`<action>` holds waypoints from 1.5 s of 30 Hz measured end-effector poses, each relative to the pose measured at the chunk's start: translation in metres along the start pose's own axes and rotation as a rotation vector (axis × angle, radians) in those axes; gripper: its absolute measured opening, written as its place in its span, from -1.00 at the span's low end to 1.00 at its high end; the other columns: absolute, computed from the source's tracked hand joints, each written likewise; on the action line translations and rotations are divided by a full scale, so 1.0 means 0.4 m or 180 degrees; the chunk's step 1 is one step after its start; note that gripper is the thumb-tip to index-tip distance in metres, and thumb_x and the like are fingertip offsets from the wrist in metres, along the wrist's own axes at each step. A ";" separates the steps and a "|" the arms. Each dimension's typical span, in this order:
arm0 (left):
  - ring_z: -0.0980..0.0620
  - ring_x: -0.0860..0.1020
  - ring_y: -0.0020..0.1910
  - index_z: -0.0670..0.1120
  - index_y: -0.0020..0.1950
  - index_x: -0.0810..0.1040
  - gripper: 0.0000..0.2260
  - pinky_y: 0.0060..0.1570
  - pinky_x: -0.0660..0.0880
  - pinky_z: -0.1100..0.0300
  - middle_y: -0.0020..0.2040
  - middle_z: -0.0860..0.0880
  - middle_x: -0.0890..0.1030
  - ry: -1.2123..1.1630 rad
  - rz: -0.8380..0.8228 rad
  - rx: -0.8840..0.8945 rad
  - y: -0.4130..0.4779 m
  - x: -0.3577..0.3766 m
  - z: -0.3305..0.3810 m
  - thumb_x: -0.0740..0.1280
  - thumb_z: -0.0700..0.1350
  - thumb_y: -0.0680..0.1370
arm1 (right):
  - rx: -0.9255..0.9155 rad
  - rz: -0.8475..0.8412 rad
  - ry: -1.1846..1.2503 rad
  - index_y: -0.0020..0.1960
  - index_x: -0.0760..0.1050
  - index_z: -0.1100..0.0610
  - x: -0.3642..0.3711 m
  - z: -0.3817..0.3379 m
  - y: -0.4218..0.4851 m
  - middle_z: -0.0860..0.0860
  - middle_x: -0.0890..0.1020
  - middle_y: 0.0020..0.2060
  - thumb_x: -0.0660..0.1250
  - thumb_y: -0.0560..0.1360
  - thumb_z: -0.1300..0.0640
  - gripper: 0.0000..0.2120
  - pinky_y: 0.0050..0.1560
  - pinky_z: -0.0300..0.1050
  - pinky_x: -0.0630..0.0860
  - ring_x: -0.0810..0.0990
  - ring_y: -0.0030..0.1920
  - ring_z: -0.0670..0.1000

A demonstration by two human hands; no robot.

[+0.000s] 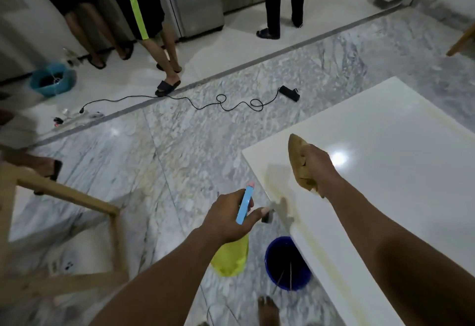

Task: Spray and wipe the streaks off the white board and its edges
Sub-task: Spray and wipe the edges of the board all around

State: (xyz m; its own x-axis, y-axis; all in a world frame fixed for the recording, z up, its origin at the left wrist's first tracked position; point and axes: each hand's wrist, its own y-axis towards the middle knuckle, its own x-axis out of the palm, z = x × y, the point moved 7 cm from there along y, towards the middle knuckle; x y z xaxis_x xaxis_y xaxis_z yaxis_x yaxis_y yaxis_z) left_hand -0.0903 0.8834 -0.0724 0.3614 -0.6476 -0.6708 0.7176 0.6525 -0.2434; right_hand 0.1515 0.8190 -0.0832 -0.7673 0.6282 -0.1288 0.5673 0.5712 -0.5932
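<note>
The white board (385,161) fills the right side, glossy, with yellowish streaks along its left and far edges. My right hand (317,165) is closed around a tan cloth (297,157) pressed on the board near its left corner. My left hand (226,219) grips a spray bottle (231,256) with a yellow body and a blue head, held just left of the board's edge, the nozzle pointing at the streaked edge.
A dark blue bucket (286,264) stands on the marble floor by the board's edge, my bare foot (268,310) near it. A wooden frame (64,194) is at left. A black cable (205,102), a teal basin (52,81) and several standing people are farther back.
</note>
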 end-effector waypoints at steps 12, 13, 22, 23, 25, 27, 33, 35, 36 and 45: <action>0.11 0.46 -0.40 -0.02 -0.07 0.52 -0.56 -0.28 0.49 0.10 -0.33 0.09 0.52 0.0124 0.0452 -0.0180 0.042 0.013 -0.060 0.37 0.37 0.52 | -0.1812 -0.0238 -0.3958 0.44 0.31 0.06 0.316 0.052 0.195 0.11 0.26 0.49 0.16 0.49 -0.26 -0.37 0.42 0.18 0.24 0.21 0.47 0.22; 0.12 0.45 -0.41 -0.01 -0.07 0.52 -0.58 -0.29 0.48 0.12 -0.34 0.10 0.52 0.0128 0.0517 -0.0236 0.041 0.007 -0.071 0.39 0.35 0.53 | -0.2006 -0.0125 -0.4024 0.43 0.32 0.08 0.327 0.044 0.200 0.13 0.31 0.47 0.09 0.50 -0.27 -0.37 0.41 0.19 0.26 0.24 0.46 0.22; 0.11 0.50 -0.40 -0.02 -0.05 0.54 -0.60 -0.27 0.51 0.15 -0.28 0.03 0.62 0.0164 0.0634 -0.0453 0.046 0.020 -0.097 0.43 0.31 0.55 | -0.2439 -0.0008 -0.4372 0.58 0.15 0.10 0.344 0.136 0.240 0.10 0.21 0.57 -0.11 0.62 -0.19 -0.37 0.49 0.31 0.10 0.04 0.59 0.19; 0.11 0.49 -0.40 -0.03 -0.05 0.54 -0.60 -0.26 0.52 0.12 -0.29 0.04 0.60 0.0144 0.0611 -0.0467 0.046 0.028 -0.092 0.43 0.31 0.55 | -0.2433 -0.0002 -0.4369 0.59 0.12 0.10 0.343 0.139 0.242 0.09 0.17 0.58 -0.14 0.62 -0.19 -0.37 0.50 0.30 0.07 0.01 0.60 0.18; 0.10 0.48 -0.41 -0.03 -0.06 0.53 -0.59 -0.27 0.52 0.08 -0.34 0.07 0.54 0.0086 0.0571 -0.0476 0.040 0.046 -0.081 0.41 0.32 0.54 | -0.2442 -0.0023 -0.4366 0.60 0.09 0.08 0.340 0.145 0.243 0.07 0.12 0.60 -0.17 0.62 -0.18 -0.38 0.53 0.27 0.03 -0.03 0.60 0.16; 0.10 0.47 -0.41 -0.03 -0.06 0.53 -0.58 -0.27 0.52 0.08 -0.36 0.09 0.50 0.0032 0.0560 -0.0460 0.031 0.061 -0.070 0.41 0.33 0.53 | -0.2506 0.0004 -0.4345 0.60 0.08 0.08 0.330 0.153 0.235 0.07 0.12 0.60 -0.17 0.63 -0.17 -0.39 0.54 0.26 0.02 -0.03 0.60 0.16; 0.09 0.51 -0.35 -0.02 -0.03 0.53 -0.63 -0.22 0.54 0.10 -0.26 0.06 0.58 0.0040 0.0445 -0.0471 -0.026 0.108 -0.048 0.43 0.29 0.56 | -0.2637 0.0116 -0.4320 0.60 0.11 0.10 0.264 0.221 0.163 0.10 0.18 0.58 -0.04 0.64 -0.13 -0.41 0.52 0.26 0.08 0.05 0.59 0.18; 0.08 0.53 -0.33 0.00 -0.03 0.52 -0.63 -0.19 0.58 0.05 -0.23 0.04 0.61 0.0042 0.0385 -0.0470 -0.050 0.125 -0.042 0.42 0.30 0.56 | -0.2653 0.0157 -0.4340 0.60 0.08 0.09 0.237 0.250 0.134 0.09 0.15 0.59 -0.04 0.64 -0.12 -0.41 0.52 0.26 0.07 0.04 0.59 0.18; 0.05 0.56 -0.31 -0.01 -0.03 0.53 -0.62 -0.17 0.60 0.02 -0.20 0.01 0.63 0.0066 0.0358 -0.0467 -0.063 0.134 -0.039 0.42 0.30 0.56 | -0.2648 0.0182 -0.4336 0.61 0.06 0.09 0.222 0.265 0.117 0.09 0.14 0.59 -0.05 0.64 -0.12 -0.41 0.52 0.25 0.06 0.03 0.60 0.17; 0.00 0.61 -0.28 0.00 -0.04 0.53 -0.59 -0.15 0.62 -0.05 -0.24 0.00 0.63 0.0176 0.0231 -0.0292 -0.186 0.189 -0.030 0.39 0.35 0.53 | -0.2566 0.0320 -0.4355 0.61 0.07 0.09 0.083 0.418 -0.052 0.08 0.12 0.60 -0.04 0.63 -0.13 -0.40 0.53 0.25 0.04 -0.01 0.60 0.15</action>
State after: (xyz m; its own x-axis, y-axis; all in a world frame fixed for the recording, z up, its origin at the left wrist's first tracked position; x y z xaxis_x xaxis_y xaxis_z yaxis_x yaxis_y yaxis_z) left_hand -0.1234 0.7907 -0.1136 0.3753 -0.5763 -0.7259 0.6324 0.7318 -0.2540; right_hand 0.0642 0.7398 -0.2080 -0.1446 0.0050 -0.9895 0.2919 0.9557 -0.0378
